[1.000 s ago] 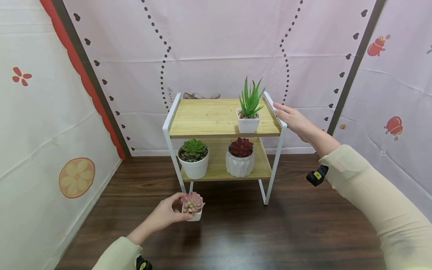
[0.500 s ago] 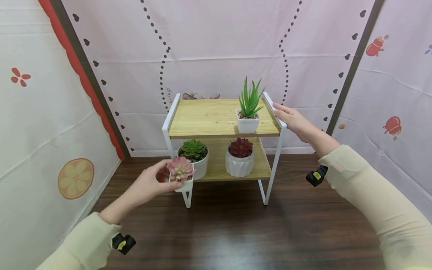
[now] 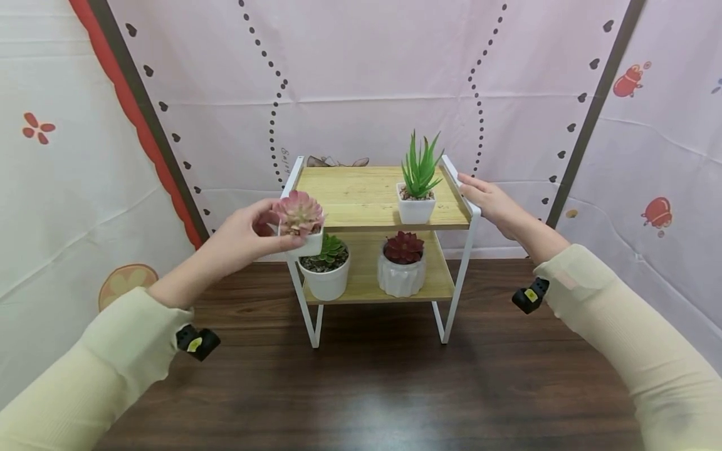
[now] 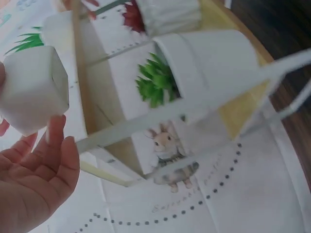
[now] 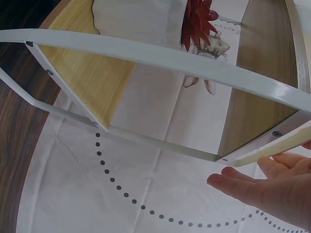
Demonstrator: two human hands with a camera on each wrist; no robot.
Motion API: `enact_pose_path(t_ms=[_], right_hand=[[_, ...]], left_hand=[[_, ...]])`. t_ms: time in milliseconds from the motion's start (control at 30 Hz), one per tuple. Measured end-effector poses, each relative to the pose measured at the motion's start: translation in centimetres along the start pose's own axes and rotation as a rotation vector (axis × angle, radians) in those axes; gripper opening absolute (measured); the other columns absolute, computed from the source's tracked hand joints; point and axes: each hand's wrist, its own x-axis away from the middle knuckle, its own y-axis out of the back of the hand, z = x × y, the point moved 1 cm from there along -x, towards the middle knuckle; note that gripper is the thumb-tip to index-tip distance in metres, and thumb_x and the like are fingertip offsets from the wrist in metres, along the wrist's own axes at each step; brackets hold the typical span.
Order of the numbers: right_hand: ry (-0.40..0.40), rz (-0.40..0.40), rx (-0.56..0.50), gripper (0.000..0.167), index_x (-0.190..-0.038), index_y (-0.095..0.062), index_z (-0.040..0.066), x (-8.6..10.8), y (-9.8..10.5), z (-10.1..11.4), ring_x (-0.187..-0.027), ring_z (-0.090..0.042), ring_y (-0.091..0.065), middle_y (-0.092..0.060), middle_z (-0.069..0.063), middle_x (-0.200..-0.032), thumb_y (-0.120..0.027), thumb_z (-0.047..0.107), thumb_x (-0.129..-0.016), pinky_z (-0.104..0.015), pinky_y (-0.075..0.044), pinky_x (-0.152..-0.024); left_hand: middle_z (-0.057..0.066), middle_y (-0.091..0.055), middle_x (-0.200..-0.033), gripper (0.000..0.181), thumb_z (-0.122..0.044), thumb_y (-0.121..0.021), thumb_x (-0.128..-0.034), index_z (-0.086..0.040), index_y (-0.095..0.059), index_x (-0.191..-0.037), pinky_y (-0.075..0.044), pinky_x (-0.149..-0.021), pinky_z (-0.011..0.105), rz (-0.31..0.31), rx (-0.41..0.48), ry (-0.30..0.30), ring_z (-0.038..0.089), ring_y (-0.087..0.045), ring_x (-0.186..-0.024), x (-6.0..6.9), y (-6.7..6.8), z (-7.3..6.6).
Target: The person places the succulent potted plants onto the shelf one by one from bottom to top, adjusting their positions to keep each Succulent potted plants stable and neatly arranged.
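Note:
A pink succulent in a small square white pot (image 3: 301, 220) is held in the air by my left hand (image 3: 239, 232), thumb and fingers on either side of the pot. It hangs before the left front corner of a two-tier wooden shelf (image 3: 358, 194) with a white metal frame. In the left wrist view the pot's white underside (image 4: 34, 87) shows above the fingers. My right hand (image 3: 492, 203) rests against the frame's upper right rail with fingers extended; the right wrist view shows the fingers (image 5: 238, 182) beside that rail. An aloe plant (image 3: 417, 194) stands on the right of the top board.
On the lower board a green succulent in a round white pot (image 3: 327, 275) stands left, partly covered by the held pot. A dark red succulent in a fluted white pot (image 3: 402, 269) stands right. Dark wood floor (image 3: 372, 382) lies below; printed cloth (image 3: 372, 75) hangs behind.
My left hand has lifted the pink succulent from low near the floor, past the lower board, up to the height of the top board. The right hand has stayed at the rail.

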Motion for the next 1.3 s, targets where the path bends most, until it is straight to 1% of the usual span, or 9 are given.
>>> enact_pose_path(t_ms=[133,267,367,533,667,833,933,1167,1300], right_hand=[[-0.005,-0.005,-0.003,0.057,-0.148,-0.011,0.008,0.0,0.0,-0.1,-0.139,-0.033,-0.009,-0.012,-0.020,-0.151,-0.030,0.032,-0.099,-0.050,-0.014,-0.109],[-0.008,-0.007,-0.005,0.057,-0.148,-0.011,0.009,0.0,0.0,-0.1,-0.139,-0.033,-0.009,-0.012,-0.020,-0.151,-0.030,0.032,-0.099,-0.050,-0.014,-0.109],[-0.007,-0.010,-0.009,0.057,-0.148,-0.012,0.009,0.0,0.0,-0.1,-0.139,-0.033,-0.009,-0.013,-0.019,-0.151,-0.030,0.031,-0.099,-0.050,-0.014,-0.109],[0.004,-0.008,-0.017,0.057,-0.147,-0.012,0.008,0.0,-0.1,-0.1,-0.139,-0.032,-0.007,-0.011,-0.018,-0.151,-0.030,0.031,-0.099,-0.049,-0.014,-0.109],[0.010,-0.003,-0.023,0.056,-0.148,-0.010,0.008,0.1,-0.1,-0.1,-0.139,-0.031,-0.005,-0.009,-0.018,-0.152,-0.029,0.030,-0.099,-0.049,-0.014,-0.110],[0.022,0.009,-0.020,0.056,-0.148,-0.009,0.008,0.1,-0.1,0.1,-0.139,-0.031,-0.004,-0.007,-0.016,-0.152,-0.027,0.029,-0.100,-0.049,-0.013,-0.110],[0.022,0.009,-0.020,0.056,-0.148,-0.008,0.008,0.1,-0.2,0.1,-0.139,-0.031,-0.004,-0.007,-0.016,-0.152,-0.027,0.029,-0.100,-0.049,-0.013,-0.109],[0.022,0.001,-0.021,0.056,-0.148,-0.009,0.008,0.0,-0.1,0.1,-0.139,-0.031,-0.006,-0.008,-0.017,-0.152,-0.028,0.029,-0.100,-0.049,-0.014,-0.109],[0.018,-0.005,-0.028,0.055,-0.147,-0.010,0.007,0.0,-0.1,0.0,-0.139,-0.031,-0.007,-0.009,-0.017,-0.152,-0.028,0.029,-0.100,-0.049,-0.015,-0.109]], left_hand=[[0.012,-0.060,-0.106,0.060,-0.037,-0.065,-0.0822,-0.010,-0.044,-0.132,-0.046,-0.075,0.029,-0.031,0.014,-0.014,0.019,-0.055,-0.094,-0.7,0.5,-0.8],[0.011,-0.060,-0.108,0.059,-0.039,-0.065,-0.0818,-0.012,-0.045,-0.131,-0.045,-0.079,0.034,-0.070,0.008,-0.014,0.019,-0.055,-0.097,-1.7,0.8,-1.2],[0.010,-0.060,-0.099,0.053,-0.044,-0.063,-0.0813,-0.012,-0.050,-0.122,-0.042,-0.075,0.035,-0.089,-0.011,-0.006,0.019,-0.053,-0.091,-2.8,1.1,-1.3],[0.007,-0.054,-0.085,0.050,-0.053,-0.060,-0.0801,-0.011,-0.054,-0.106,-0.035,-0.065,0.034,-0.105,-0.096,-0.010,0.021,-0.045,-0.079,-4.6,1.3,-0.7],[0.009,-0.056,-0.097,0.052,-0.053,-0.059,-0.0809,-0.012,-0.054,-0.113,-0.036,-0.071,0.035,-0.088,-0.109,-0.024,0.021,-0.047,-0.089,-5.7,1.2,0.3],[0.014,-0.055,-0.119,0.058,-0.051,-0.057,-0.0834,-0.013,-0.050,-0.126,-0.038,-0.087,0.047,-0.043,-0.122,-0.038,0.029,-0.047,-0.112,-6.1,1.0,1.1],[0.015,-0.050,-0.129,0.061,-0.050,-0.057,-0.0838,-0.012,-0.048,-0.130,-0.032,-0.097,0.053,-0.025,-0.128,-0.051,0.031,-0.040,-0.124,-6.1,1.0,1.4],[0.013,-0.053,-0.125,0.054,-0.045,-0.058,-0.0853,-0.011,-0.051,-0.127,-0.030,-0.099,0.054,-0.016,-0.124,-0.113,0.030,-0.042,-0.123,-6.2,0.8,1.7],[0.013,-0.054,-0.124,0.052,-0.044,-0.058,-0.0857,-0.010,-0.052,-0.126,-0.032,-0.098,0.054,-0.023,-0.129,-0.125,0.030,-0.044,-0.121,-6.3,0.6,1.8]])
